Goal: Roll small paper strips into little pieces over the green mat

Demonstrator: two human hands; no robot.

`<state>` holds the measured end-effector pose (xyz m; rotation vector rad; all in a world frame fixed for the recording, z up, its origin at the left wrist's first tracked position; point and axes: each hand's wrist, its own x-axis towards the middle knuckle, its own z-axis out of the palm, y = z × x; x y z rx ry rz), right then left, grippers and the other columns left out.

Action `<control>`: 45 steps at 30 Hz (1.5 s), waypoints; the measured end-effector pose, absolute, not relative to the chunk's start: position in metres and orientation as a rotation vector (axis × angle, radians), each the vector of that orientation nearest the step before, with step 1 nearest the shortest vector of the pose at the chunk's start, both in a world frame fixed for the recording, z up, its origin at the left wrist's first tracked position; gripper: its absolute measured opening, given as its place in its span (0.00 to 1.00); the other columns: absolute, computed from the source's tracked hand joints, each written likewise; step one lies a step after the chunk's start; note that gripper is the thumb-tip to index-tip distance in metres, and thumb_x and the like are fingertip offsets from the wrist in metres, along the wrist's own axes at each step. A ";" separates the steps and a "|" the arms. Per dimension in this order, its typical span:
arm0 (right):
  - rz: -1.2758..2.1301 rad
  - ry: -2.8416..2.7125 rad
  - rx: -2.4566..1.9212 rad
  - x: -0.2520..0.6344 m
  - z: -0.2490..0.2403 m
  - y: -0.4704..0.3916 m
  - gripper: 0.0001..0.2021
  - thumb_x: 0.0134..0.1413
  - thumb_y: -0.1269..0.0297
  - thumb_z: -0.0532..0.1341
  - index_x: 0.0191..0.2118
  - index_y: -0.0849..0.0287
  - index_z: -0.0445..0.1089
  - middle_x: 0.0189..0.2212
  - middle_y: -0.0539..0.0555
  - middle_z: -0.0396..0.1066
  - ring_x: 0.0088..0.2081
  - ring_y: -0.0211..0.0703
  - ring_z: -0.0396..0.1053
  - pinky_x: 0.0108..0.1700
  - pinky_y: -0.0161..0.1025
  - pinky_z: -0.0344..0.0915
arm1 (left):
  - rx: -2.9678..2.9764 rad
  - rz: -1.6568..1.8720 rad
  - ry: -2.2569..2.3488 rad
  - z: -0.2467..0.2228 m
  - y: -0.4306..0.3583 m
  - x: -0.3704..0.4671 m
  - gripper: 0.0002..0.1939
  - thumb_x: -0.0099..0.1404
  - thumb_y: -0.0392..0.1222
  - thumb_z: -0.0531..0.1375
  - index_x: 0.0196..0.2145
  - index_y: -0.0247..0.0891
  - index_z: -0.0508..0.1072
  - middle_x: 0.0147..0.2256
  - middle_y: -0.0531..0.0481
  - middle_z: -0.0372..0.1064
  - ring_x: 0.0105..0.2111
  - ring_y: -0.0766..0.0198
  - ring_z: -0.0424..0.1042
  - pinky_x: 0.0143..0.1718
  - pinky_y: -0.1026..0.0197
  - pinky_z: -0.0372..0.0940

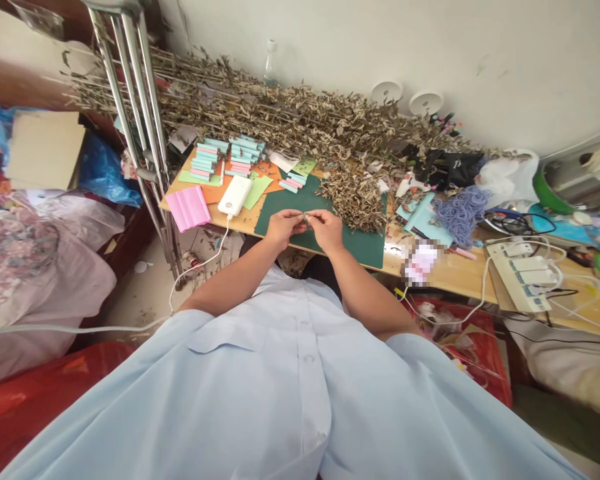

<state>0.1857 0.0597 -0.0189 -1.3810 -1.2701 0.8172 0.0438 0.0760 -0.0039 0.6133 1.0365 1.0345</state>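
While both hands meet over the dark green mat (pixel 330 223) in the head view, the left hand (pixel 282 227) and the right hand (pixel 327 229) pinch the two ends of a small dried sprig (pixel 305 216), each grip closed on it with thumb and fingertips; the piece is too small to tell more of its shape. It hangs just above the mat's near half, not touching it. Behind the mat, a heap of dried leafy stems (pixel 290 117) runs along the wall, and a smaller clump (pixel 356 193) spills onto the mat's right side. Left of the mat lie a white power bank (pixel 235 195) with its cable trailing off the counter (pixel 450 270), a pink ribbed sheet (pixel 188 207) and stacks of blue and pink rolls (pixel 225 155). Right of the mat sit a purple tangle of bands (pixel 461 211) and a power strip (pixel 520 277). As a judgement, the brittle piece could snap or shed if the two hands pull apart too hard, and a slack pinch could drop it among the loose scraps, where it would be hard to find.
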 end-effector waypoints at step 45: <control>0.766 -1.561 -1.356 0.198 -0.010 0.048 0.08 0.57 0.58 0.66 0.35 0.52 0.83 0.37 0.54 0.82 0.41 0.49 0.78 0.51 0.49 0.75 | 0.720 0.905 0.898 -0.010 0.070 0.031 0.16 0.60 0.41 0.74 0.42 0.29 0.78 0.27 0.45 0.78 0.26 0.62 0.79 0.31 0.62 0.76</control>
